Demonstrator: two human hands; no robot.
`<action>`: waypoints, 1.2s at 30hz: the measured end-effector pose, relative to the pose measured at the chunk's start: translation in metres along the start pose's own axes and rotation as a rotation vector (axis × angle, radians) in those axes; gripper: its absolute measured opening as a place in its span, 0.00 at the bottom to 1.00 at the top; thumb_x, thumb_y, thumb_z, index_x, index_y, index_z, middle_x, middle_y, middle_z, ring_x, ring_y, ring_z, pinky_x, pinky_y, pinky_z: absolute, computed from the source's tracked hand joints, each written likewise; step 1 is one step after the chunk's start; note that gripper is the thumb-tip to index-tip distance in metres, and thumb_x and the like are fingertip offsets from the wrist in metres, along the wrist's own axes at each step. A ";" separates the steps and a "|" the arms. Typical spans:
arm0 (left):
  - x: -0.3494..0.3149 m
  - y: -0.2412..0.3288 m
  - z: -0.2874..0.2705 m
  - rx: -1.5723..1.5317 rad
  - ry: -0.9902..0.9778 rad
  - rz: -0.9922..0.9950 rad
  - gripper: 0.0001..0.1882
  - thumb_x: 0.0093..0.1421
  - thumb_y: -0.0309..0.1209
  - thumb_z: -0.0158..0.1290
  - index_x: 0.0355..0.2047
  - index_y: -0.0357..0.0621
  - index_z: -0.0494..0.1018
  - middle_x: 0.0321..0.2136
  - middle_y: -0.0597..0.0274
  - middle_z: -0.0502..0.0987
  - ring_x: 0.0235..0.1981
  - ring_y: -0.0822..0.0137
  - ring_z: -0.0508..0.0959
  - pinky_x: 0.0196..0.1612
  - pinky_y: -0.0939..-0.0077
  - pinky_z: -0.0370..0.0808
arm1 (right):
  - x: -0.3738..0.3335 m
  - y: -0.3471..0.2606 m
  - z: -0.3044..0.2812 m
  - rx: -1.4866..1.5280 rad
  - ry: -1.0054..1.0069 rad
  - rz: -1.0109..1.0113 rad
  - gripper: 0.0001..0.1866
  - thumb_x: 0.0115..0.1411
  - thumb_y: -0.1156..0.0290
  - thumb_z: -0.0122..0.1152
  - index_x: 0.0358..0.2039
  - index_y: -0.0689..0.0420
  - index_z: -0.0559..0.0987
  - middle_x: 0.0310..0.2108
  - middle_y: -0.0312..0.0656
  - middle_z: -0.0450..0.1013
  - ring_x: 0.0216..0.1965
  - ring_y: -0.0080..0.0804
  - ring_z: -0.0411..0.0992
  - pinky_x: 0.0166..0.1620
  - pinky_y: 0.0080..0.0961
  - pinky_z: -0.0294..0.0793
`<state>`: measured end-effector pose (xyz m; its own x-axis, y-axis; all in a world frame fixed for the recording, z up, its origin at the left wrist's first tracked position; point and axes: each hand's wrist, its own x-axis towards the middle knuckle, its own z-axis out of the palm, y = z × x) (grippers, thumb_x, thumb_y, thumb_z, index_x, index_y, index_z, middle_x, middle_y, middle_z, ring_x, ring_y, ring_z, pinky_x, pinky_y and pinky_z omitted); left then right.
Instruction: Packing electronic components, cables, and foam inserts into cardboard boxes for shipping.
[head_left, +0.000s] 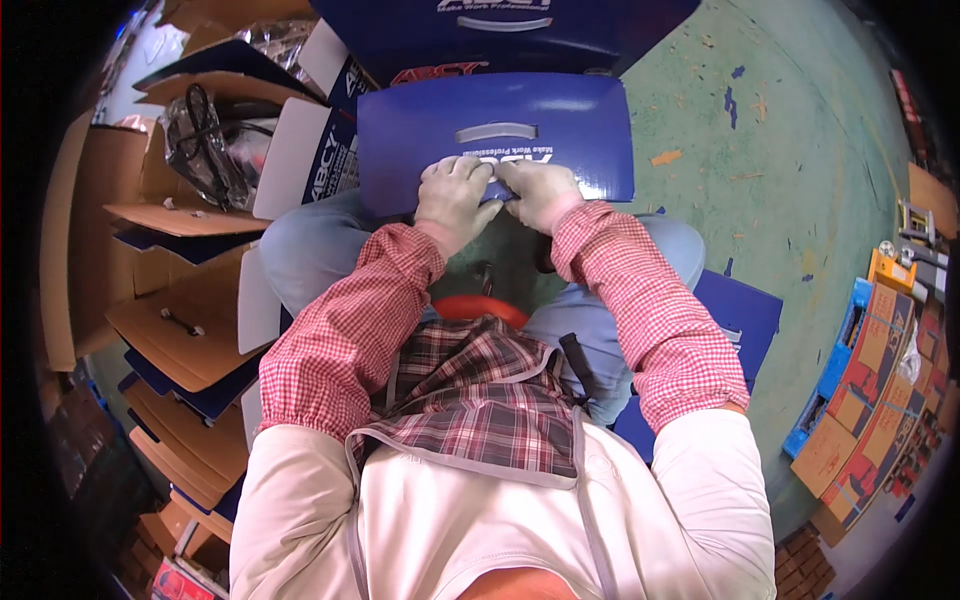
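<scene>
A blue cardboard carton (590,130) with a grey plastic handle (497,131) sits between my knees. Both of my hands wear pale gloves and meet at the middle of its near edge. My left hand (453,200) is closed over this edge, its fingers bent on the blue panel and its thumb toward the other hand. Beside it, my right hand (544,195) has its fingers curled in at the same edge. The fingertips' undersides are hidden, as is the inside of the carton.
Another blue carton (590,40) stands just beyond. At left, several open cartons (170,330) form a row; one holds a bagged item with a black cable (205,140). A blue carton (745,320) lies by my right leg. Brown boxes (870,390) are stacked far right. Scraps (731,105) litter the green floor.
</scene>
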<state>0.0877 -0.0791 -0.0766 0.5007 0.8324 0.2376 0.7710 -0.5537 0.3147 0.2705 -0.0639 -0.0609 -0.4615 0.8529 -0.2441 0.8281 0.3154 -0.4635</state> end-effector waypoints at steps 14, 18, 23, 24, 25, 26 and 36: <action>0.069 -0.004 -0.011 -0.177 -0.269 -0.108 0.20 0.54 0.37 0.55 0.45 0.41 0.75 0.39 0.49 0.77 0.45 0.48 0.74 0.50 0.56 0.69 | -0.024 -0.010 0.002 0.113 0.009 0.080 0.17 0.51 0.68 0.62 0.43 0.56 0.76 0.38 0.48 0.77 0.43 0.47 0.76 0.47 0.43 0.74; 0.084 -0.012 -0.004 -0.261 -0.274 -0.184 0.16 0.57 0.39 0.51 0.39 0.42 0.77 0.33 0.50 0.80 0.38 0.49 0.78 0.46 0.57 0.73 | -0.015 -0.004 0.009 0.091 0.015 0.043 0.18 0.52 0.65 0.62 0.43 0.55 0.74 0.36 0.46 0.76 0.41 0.48 0.75 0.44 0.44 0.74; 0.085 -0.027 0.007 -0.495 -0.251 -0.266 0.17 0.59 0.41 0.50 0.36 0.41 0.79 0.30 0.47 0.81 0.35 0.50 0.81 0.42 0.62 0.76 | -0.010 -0.009 0.009 0.036 -0.035 0.071 0.19 0.54 0.63 0.63 0.44 0.56 0.74 0.39 0.49 0.75 0.44 0.48 0.76 0.46 0.44 0.75; 0.084 -0.026 0.002 -0.451 -0.266 -0.256 0.16 0.59 0.40 0.49 0.37 0.42 0.79 0.31 0.47 0.81 0.35 0.50 0.81 0.41 0.61 0.76 | -0.010 -0.011 0.006 0.022 -0.057 0.053 0.19 0.55 0.62 0.62 0.45 0.56 0.74 0.39 0.49 0.76 0.44 0.48 0.76 0.46 0.44 0.75; 0.084 -0.026 0.003 -0.453 -0.255 -0.274 0.16 0.59 0.40 0.49 0.37 0.42 0.79 0.31 0.47 0.81 0.35 0.50 0.81 0.41 0.61 0.76 | -0.009 -0.013 0.003 0.015 -0.069 0.038 0.19 0.55 0.62 0.62 0.45 0.56 0.74 0.39 0.49 0.76 0.44 0.48 0.76 0.46 0.44 0.75; 0.083 -0.027 0.007 -0.436 -0.250 -0.250 0.16 0.59 0.40 0.49 0.37 0.42 0.79 0.31 0.48 0.81 0.35 0.50 0.81 0.41 0.62 0.76 | -0.009 -0.016 0.001 0.017 -0.087 0.070 0.19 0.55 0.62 0.61 0.45 0.56 0.74 0.39 0.49 0.76 0.44 0.48 0.76 0.46 0.44 0.75; 0.042 -0.045 -0.017 -0.329 0.312 -0.426 0.16 0.54 0.34 0.54 0.39 0.34 0.77 0.40 0.47 0.79 0.46 0.50 0.76 0.54 0.59 0.69 | -0.009 0.001 -0.003 0.189 0.028 0.117 0.14 0.56 0.60 0.59 0.38 0.55 0.76 0.32 0.49 0.77 0.39 0.48 0.76 0.44 0.40 0.74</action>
<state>0.0676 -0.0193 -0.0653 -0.0011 0.9625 0.2711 0.6914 -0.1952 0.6956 0.2759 -0.0700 -0.0567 -0.3543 0.8911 -0.2834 0.8001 0.1320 -0.5852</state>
